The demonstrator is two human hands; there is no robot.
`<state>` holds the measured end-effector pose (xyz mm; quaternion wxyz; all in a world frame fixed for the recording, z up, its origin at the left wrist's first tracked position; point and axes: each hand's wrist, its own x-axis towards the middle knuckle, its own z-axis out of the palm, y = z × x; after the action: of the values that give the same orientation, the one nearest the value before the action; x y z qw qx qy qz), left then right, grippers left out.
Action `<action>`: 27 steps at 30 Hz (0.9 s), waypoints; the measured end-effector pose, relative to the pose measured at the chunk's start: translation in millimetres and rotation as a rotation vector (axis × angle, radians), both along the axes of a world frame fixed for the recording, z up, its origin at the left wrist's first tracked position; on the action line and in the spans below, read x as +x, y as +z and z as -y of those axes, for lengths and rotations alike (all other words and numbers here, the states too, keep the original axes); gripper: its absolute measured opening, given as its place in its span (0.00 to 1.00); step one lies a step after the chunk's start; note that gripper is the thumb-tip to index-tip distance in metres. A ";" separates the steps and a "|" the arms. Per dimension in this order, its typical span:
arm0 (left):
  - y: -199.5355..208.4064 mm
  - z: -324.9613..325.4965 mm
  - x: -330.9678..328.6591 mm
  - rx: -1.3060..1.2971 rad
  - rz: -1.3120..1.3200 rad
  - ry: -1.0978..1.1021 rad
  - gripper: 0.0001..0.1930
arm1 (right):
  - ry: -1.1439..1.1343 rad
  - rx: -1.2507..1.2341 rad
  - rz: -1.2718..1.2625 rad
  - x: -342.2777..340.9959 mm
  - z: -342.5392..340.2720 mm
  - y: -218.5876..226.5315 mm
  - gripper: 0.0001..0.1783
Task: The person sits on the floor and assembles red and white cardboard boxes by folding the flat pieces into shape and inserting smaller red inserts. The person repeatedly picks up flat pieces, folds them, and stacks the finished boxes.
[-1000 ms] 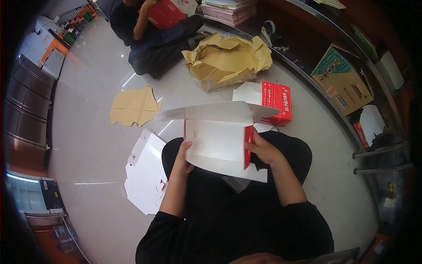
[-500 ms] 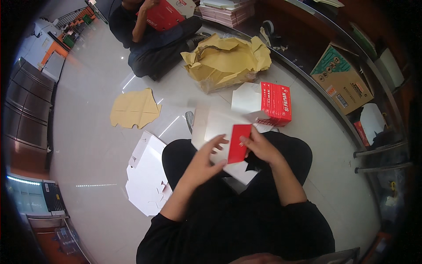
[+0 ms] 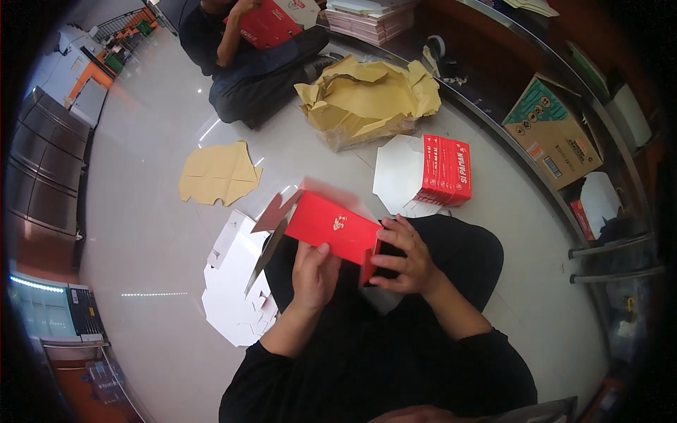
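A partly folded red cardboard box [image 3: 337,227] with a small pale print is held over my lap. My left hand [image 3: 314,273] grips its lower left edge, with the thumb on the red face and the other fingers hidden behind. At the box's right end, my right hand [image 3: 405,255] lays spread, bent fingers against a folded red end flap. Loose flaps stick out at the box's left end. Beyond my right knee stands a tight row of red folded boxes [image 3: 446,171] with a white flap on its left. Flat white cardboard blanks [image 3: 236,303] lie on the floor at my left.
A flat brown paper sheet [image 3: 220,173] and crumpled brown wrapping paper [image 3: 370,102] lie ahead on the floor. Another person [image 3: 247,63] sits at the far left holding a red and white cardboard piece. A brown carton [image 3: 552,134] stands at right by a metal-edged shelf.
The cardboard has turned from its white side to its red face and taken a box shape. My left hand has moved down to its lower edge, my right hand to its right end.
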<state>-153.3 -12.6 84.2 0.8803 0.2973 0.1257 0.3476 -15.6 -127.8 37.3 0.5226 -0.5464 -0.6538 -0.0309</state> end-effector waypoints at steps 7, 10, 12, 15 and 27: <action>-0.8 -1.6 -9.7 0.271 -0.070 -0.003 0.26 | -0.144 0.151 0.244 2.3 -2.9 19.8 0.16; -12.6 -12.0 -15.2 0.342 -0.120 0.006 0.26 | 0.028 0.066 0.154 8.6 -0.9 30.6 0.14; -11.4 -9.9 -15.2 0.390 -0.130 0.008 0.24 | 0.062 0.079 0.129 8.5 1.4 31.0 0.15; -6.3 0.9 -9.5 0.471 -0.178 0.063 0.23 | -0.019 0.070 0.118 5.7 2.1 30.3 0.17; -3.3 6.8 -1.4 0.608 -0.374 0.155 0.19 | -0.194 0.065 0.007 -16.5 -6.7 12.8 0.17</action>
<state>-154.7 -19.4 80.9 0.6847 0.5933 0.1976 0.3743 -32.2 -121.1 50.1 0.5324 -0.5898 -0.5981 -0.1047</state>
